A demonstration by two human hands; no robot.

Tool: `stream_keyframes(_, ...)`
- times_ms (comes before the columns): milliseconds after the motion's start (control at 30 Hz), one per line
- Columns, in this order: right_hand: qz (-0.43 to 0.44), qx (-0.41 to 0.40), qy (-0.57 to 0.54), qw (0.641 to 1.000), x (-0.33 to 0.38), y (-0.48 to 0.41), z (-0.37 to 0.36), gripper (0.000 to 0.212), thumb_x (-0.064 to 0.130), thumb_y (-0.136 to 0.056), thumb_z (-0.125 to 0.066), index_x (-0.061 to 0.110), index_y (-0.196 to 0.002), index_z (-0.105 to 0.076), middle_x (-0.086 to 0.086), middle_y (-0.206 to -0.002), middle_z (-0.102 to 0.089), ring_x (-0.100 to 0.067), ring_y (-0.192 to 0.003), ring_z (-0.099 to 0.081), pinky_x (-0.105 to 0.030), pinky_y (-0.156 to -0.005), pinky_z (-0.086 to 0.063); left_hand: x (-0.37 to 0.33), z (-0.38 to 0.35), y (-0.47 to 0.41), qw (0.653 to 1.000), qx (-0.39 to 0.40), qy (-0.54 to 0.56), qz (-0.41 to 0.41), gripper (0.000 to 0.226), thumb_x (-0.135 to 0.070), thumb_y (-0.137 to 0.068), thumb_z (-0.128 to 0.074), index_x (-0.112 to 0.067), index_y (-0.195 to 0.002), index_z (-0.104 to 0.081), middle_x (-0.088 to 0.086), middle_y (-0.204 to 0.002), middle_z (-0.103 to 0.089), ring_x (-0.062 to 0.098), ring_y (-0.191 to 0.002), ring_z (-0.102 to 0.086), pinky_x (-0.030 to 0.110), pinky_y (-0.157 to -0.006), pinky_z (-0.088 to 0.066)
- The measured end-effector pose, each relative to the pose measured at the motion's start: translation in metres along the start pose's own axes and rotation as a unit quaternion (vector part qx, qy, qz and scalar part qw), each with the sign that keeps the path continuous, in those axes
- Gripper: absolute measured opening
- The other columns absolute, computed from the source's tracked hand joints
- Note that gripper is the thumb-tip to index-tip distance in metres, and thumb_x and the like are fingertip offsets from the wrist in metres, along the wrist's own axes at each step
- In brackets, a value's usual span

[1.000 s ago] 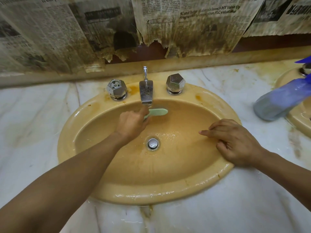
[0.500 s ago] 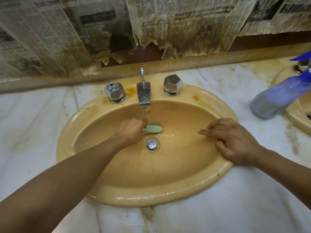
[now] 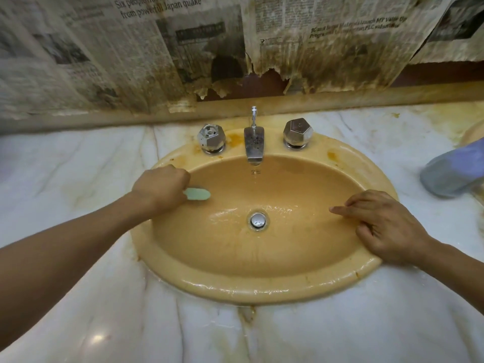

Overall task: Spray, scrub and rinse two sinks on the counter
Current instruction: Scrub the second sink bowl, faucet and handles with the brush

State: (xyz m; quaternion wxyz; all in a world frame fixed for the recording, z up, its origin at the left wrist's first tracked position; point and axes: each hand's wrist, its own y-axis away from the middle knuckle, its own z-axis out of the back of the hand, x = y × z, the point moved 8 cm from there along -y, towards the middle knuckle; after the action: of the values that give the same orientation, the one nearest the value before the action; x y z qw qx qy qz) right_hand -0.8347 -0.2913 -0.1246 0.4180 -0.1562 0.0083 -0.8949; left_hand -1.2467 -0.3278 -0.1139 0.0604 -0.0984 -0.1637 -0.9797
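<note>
While my left hand curls round the pale green brush, its head just right of the fist against the sink wall, I see my right hand resting loose-fingered, holding nothing, on the opposite rim.

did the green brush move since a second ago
Yes. The green brush in the left hand swept from under the faucet to the left wall of the sink.

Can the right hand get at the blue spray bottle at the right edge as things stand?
Probably yes: the right hand rests empty on the sink rim, and only bare counter lies between it and the spray bottle.
</note>
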Motion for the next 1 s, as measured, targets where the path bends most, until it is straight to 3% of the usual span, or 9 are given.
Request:
stream_keyframes(167,0.011,0.010,0.014,1.000,0.001,-0.001,-0.002,0.057,0.021,-0.078,-0.041,0.021,-0.125,-0.074,0.000,-0.097,-0.074,-0.019,-0.106,-0.061,-0.029,-0.101,-0.036,-0.019,-0.040,0.025,0.991,0.098,0.009,-0.087,0.009,-0.039,-0.090,-0.060,-0.032,-0.095,-0.057,-0.006,-0.095,-0.049,0.023,-0.094,-0.060,0.034,-0.074,-0.050)
stream_keyframes(300,0.017,0.019,0.023,0.999,0.001,-0.002,-0.004,0.058,0.022,-0.078,-0.041,0.022,-0.128,-0.072,0.001,-0.097,-0.074,-0.021,-0.106,-0.062,-0.030,-0.101,-0.036,-0.013,-0.028,0.012,0.997,0.032,0.026,-0.071,0.013,-0.041,-0.091,-0.061,-0.030,-0.094,-0.055,-0.004,-0.094,-0.056,0.023,-0.088,-0.057,0.034,-0.069,-0.048)
stream_keyframes(467,0.048,0.054,0.062,0.995,0.004,-0.003,-0.009,0.059,0.027,-0.082,-0.042,0.025,-0.136,-0.066,0.003,-0.098,-0.071,-0.021,-0.104,-0.061,-0.031,-0.104,-0.033,-0.024,-0.057,0.027,0.985,0.138,0.047,-0.095,0.013,-0.040,-0.085,-0.065,-0.035,-0.082,-0.053,-0.012,-0.092,-0.048,0.018,-0.093,-0.058,0.034,-0.077,-0.053)
stream_keyframes(633,0.102,0.132,0.115,0.979,0.007,0.000,-0.019,0.047,0.043,-0.101,-0.033,0.034,-0.136,-0.064,0.015,-0.107,-0.072,-0.010,-0.104,-0.064,-0.038,-0.104,-0.037,-0.002,-0.029,0.030,0.997,0.005,-0.034,-0.068,0.012,-0.042,-0.094,-0.055,-0.030,-0.096,-0.053,-0.004,-0.090,-0.055,0.024,-0.085,-0.060,0.033,-0.066,-0.049)
stream_keyframes(800,0.125,0.228,0.145,0.955,0.008,0.003,-0.028,0.065,0.062,-0.104,-0.007,0.042,-0.129,-0.064,0.025,-0.119,-0.066,0.002,-0.118,-0.055,-0.036,-0.111,-0.028,-0.009,-0.052,0.049,0.987,0.125,0.031,-0.096,0.014,-0.042,-0.089,-0.061,-0.037,-0.082,-0.050,-0.013,-0.086,-0.050,0.014,-0.089,-0.056,0.029,-0.068,-0.045)
stream_keyframes(933,0.145,0.266,0.130,0.944,0.018,0.003,-0.033,0.066,0.064,-0.104,-0.002,0.043,-0.118,-0.063,0.028,-0.120,-0.063,0.006,-0.115,-0.052,-0.031,-0.106,-0.031,0.005,-0.032,0.047,0.997,0.031,-0.012,-0.067,0.011,-0.042,-0.093,-0.058,-0.035,-0.091,-0.050,-0.011,-0.081,-0.045,0.019,-0.081,-0.054,0.031,-0.063,-0.043)
stream_keyframes(1000,0.147,0.280,0.121,0.941,0.022,0.004,-0.037,0.070,0.064,-0.103,0.002,0.042,-0.118,-0.062,0.029,-0.123,-0.061,0.005,-0.116,-0.053,-0.027,-0.104,-0.032,-0.012,-0.038,0.051,0.995,0.039,-0.024,-0.093,0.007,-0.040,-0.092,-0.058,-0.035,-0.095,-0.054,-0.010,-0.083,-0.045,0.019,-0.081,-0.051,0.031,-0.064,-0.040)
